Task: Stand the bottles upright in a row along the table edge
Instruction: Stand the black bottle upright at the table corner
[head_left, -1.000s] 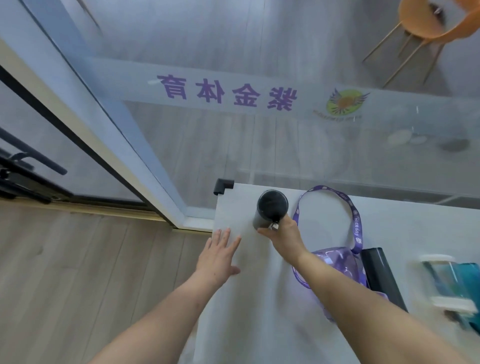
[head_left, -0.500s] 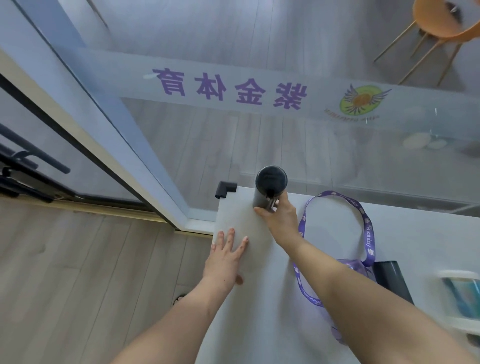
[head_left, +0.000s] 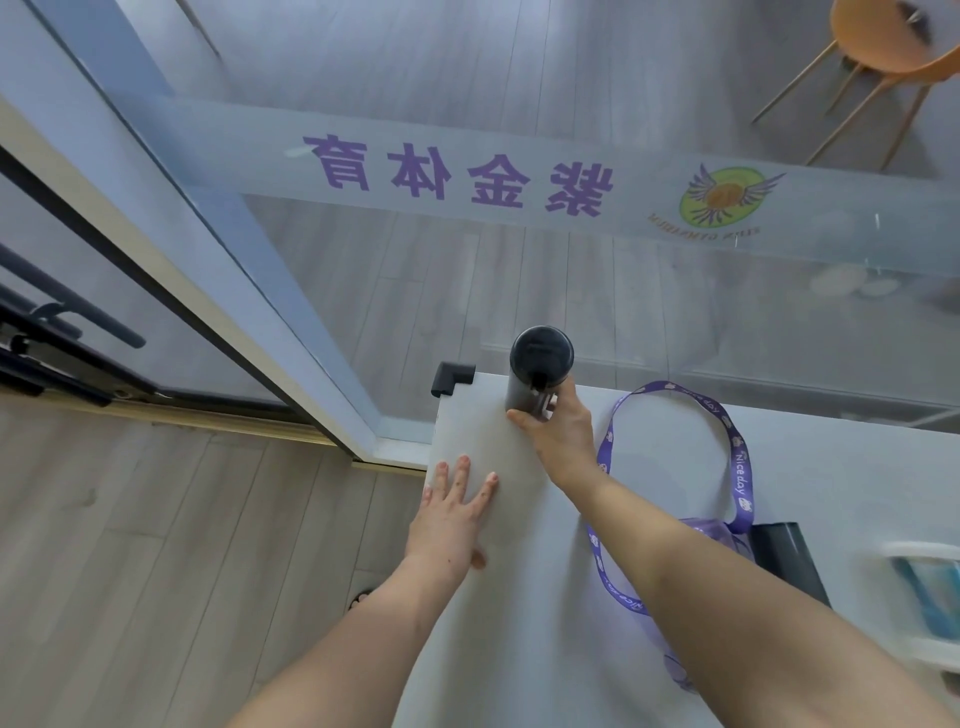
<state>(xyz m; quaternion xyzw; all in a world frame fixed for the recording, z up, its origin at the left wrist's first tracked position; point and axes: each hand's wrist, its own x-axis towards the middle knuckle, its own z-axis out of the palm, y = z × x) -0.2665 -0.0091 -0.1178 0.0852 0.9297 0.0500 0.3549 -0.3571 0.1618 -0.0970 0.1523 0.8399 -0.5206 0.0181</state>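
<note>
Pale wood-plank floor (head_left: 130, 545) at far left, beside a light-framed glass door (head_left: 171, 249). Left hand (head_left: 451, 514) flat on the white rectangular table (head_left: 519, 623) near its left edge, palm down, fingers spread, grasping nothing. Small black rubber corner guard (head_left: 451, 376) capping the table's far left corner. Just right of it, tall dark cylindrical bottle with a black lid (head_left: 540, 366), upright at the far edge of the table, close to the glass wall. Right hand (head_left: 558, 428) curled around the bottle's lower body, thumb on the near side, fingers wrapped behind. Further right, purple fabric lanyard printed "Nice day" (head_left: 740, 478) looped flat on the table, running to a translucent purple pouch (head_left: 711, 535) partly hidden by the right forearm. Beside the pouch, second dark cylindrical bottle (head_left: 789, 558) lying on its side. At the right border, blurred clear container with white ends and teal contents (head_left: 930, 597), also lying down. Orange chair with thin legs (head_left: 883, 47) beyond the glass, top right.
</note>
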